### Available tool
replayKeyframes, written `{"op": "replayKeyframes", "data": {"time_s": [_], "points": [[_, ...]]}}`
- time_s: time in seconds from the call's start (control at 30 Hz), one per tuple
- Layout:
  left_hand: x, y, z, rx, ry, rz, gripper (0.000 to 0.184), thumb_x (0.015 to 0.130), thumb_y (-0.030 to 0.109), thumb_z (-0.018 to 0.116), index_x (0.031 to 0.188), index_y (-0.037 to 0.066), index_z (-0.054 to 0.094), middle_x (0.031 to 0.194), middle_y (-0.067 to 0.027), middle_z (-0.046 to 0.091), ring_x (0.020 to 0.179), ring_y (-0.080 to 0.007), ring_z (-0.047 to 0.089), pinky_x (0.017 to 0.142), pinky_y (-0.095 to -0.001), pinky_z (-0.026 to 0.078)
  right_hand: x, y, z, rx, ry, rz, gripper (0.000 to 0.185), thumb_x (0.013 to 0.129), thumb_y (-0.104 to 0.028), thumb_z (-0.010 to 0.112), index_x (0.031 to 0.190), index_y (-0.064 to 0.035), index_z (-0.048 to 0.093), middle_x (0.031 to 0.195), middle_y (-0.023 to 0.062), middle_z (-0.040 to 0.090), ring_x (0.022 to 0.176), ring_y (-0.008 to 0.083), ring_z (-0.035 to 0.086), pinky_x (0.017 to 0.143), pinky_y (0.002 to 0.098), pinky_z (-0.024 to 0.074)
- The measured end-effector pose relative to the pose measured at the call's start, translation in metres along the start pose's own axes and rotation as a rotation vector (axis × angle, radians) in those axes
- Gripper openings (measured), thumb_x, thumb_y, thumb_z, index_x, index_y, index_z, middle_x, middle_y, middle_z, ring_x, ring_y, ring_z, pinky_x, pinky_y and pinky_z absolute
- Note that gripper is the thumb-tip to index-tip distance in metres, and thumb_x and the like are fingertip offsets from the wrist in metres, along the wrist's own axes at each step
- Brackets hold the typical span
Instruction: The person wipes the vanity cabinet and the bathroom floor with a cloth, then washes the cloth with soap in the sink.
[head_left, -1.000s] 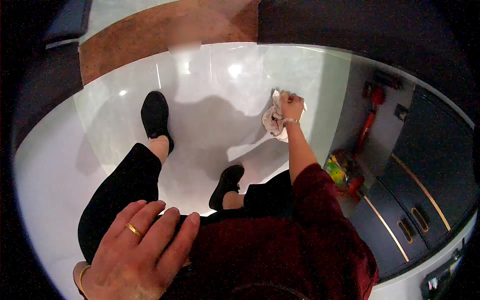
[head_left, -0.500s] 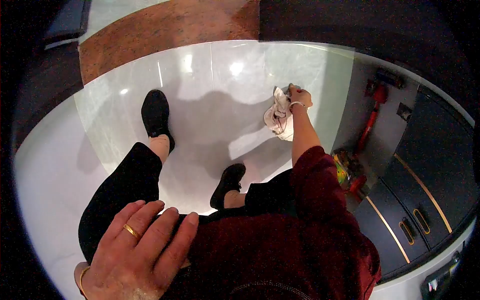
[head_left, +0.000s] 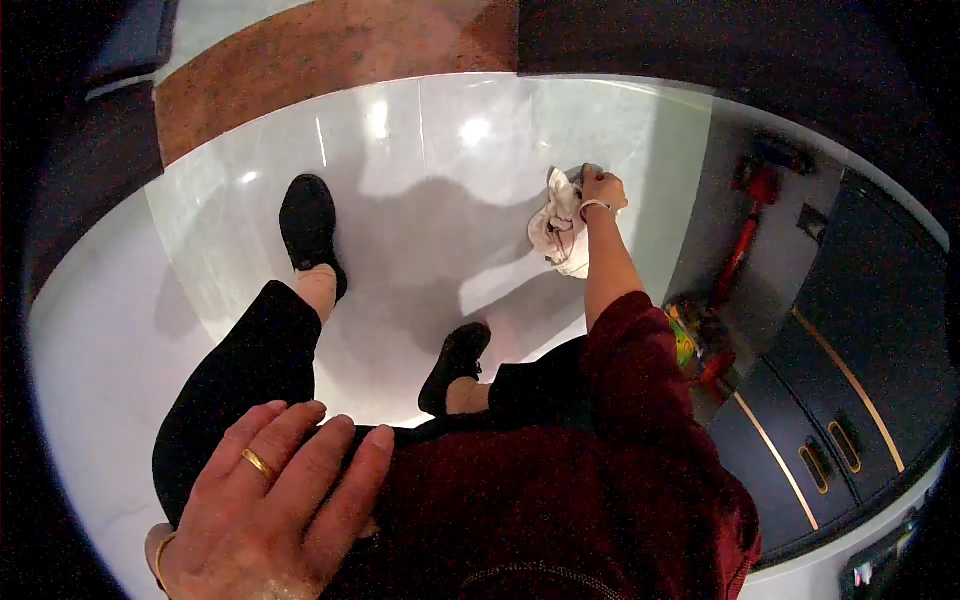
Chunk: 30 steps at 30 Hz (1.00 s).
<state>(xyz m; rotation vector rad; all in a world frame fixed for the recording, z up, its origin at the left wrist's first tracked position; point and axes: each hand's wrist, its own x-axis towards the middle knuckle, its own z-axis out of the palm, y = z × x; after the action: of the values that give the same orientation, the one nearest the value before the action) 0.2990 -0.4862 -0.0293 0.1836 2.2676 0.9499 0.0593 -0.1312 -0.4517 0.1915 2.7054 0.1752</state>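
Right hand (head_left: 606, 190) farther right than before, against the cloth (head_left: 563, 237), grip unclear; left hand (head_left: 270, 497) loosely spread

We can read no text, brand, number or sign; the shiny yellow-and-green object (head_left: 684, 346) is too blurred for us to read.

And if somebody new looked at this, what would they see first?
Probably the big left hand with its gold ring, close up at lower left. Next, the crumpled pale cloth at the right hand, on the shiny floor. Then the bright red thing near the dark cupboards, over on the right.
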Motion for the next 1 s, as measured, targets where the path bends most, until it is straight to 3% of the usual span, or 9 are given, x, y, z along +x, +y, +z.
{"op": "replayKeyframes", "data": {"time_s": [0.2,0.33,0.43,0.53,0.63,0.73,0.83,0.93,1.0], "points": [[0.000,0.000,-0.002,0.007,0.008,-0.017,0.058,0.065,0.004,0.070,0.121,-0.003,0.054,0.109,-0.0187,0.056,0.106,-0.0335,0.053,0.091,-0.0419,0.044,0.002,-0.003,0.000,-0.031,-0.024,0.028,0.049,0.082,-0.052,0.053,0.086,-0.0077,0.072,0.090,0.0112,0.069,0.082,0.0281,0.065,0.087,0.0413,0.0358],[0.003,0.000,0.005,-0.007,0.095,-0.049,0.045,0.071,0.020,0.062,0.112,0.001,0.060,0.102,-0.0166,0.059,0.097,-0.0307,0.059,0.089,-0.0456,0.047,-0.009,-0.012,-0.017,0.021,-0.065,0.013,0.048,0.083,-0.052,0.052,0.089,-0.0090,0.072,0.093,0.0111,0.069,0.087,0.0295,0.064,0.089,0.0419,0.0344],[0.003,0.000,0.006,-0.037,0.120,-0.066,0.045,0.071,0.019,0.061,0.112,0.000,0.060,0.102,-0.0166,0.060,0.097,-0.0305,0.059,0.089,-0.0454,0.047,-0.004,-0.016,-0.016,-0.016,-0.106,0.074,0.049,0.084,-0.052,0.051,0.091,-0.0082,0.071,0.095,0.0108,0.068,0.089,0.0305,0.064,0.090,0.0428,0.0330],[0.004,0.000,-0.006,0.023,0.024,0.007,0.057,0.066,0.004,0.069,0.121,-0.003,0.053,0.110,-0.0183,0.056,0.106,-0.0331,0.053,0.091,-0.0420,0.044,0.011,0.004,0.002,0.079,-0.090,-0.020,0.049,0.075,-0.054,0.060,0.086,-0.0081,0.072,0.089,0.0118,0.069,0.086,0.0303,0.064,0.088,0.0407,0.0358],[0.005,0.001,-0.007,0.010,0.012,-0.001,0.057,0.067,0.004,0.069,0.122,-0.002,0.053,0.110,-0.0172,0.056,0.106,-0.0327,0.053,0.093,-0.0423,0.043,0.025,0.011,0.020,0.003,-0.067,-0.031,0.047,0.078,-0.052,0.056,0.084,-0.0078,0.072,0.089,0.0124,0.069,0.085,0.0310,0.064,0.089,0.0422,0.0351],[0.007,0.001,0.002,-0.001,0.096,-0.039,0.043,0.071,0.017,0.060,0.111,0.000,0.061,0.102,-0.0166,0.059,0.097,-0.0303,0.059,0.089,-0.0450,0.047,0.024,0.010,0.024,-0.076,-0.041,-0.021,0.048,0.082,-0.050,0.051,0.085,-0.0074,0.072,0.091,0.0130,0.069,0.087,0.0314,0.064,0.090,0.0434,0.0340],[0.003,0.006,0.007,0.015,0.085,-0.115,0.058,0.059,0.023,0.069,0.113,0.004,0.060,0.105,-0.0141,0.059,0.100,-0.0323,0.057,0.090,-0.0473,0.046,0.004,-0.008,-0.010,-0.058,-0.137,-0.043,0.048,0.084,-0.048,0.047,0.087,-0.0067,0.071,0.094,0.0148,0.068,0.090,0.0319,0.063,0.091,0.0444,0.0332],[0.003,0.005,0.009,0.016,0.101,-0.121,0.060,0.054,0.023,0.069,0.110,0.001,0.061,0.103,-0.0152,0.060,0.099,-0.0331,0.058,0.088,-0.0467,0.047,0.012,-0.004,0.003,-0.110,-0.134,-0.021,0.050,0.085,-0.049,0.046,0.092,-0.0059,0.070,0.097,0.0155,0.067,0.095,0.0315,0.062,0.091,0.0447,0.0329],[0.002,0.003,0.008,0.038,0.099,-0.089,0.058,0.057,0.022,0.068,0.111,0.001,0.060,0.102,-0.0145,0.060,0.098,-0.0319,0.058,0.089,-0.0454,0.047,0.008,-0.005,-0.004,-0.120,-0.151,-0.029,0.050,0.086,-0.048,0.045,0.093,-0.0053,0.070,0.099,0.0162,0.067,0.097,0.0313,0.062,0.091,0.0451,0.0323]]}}
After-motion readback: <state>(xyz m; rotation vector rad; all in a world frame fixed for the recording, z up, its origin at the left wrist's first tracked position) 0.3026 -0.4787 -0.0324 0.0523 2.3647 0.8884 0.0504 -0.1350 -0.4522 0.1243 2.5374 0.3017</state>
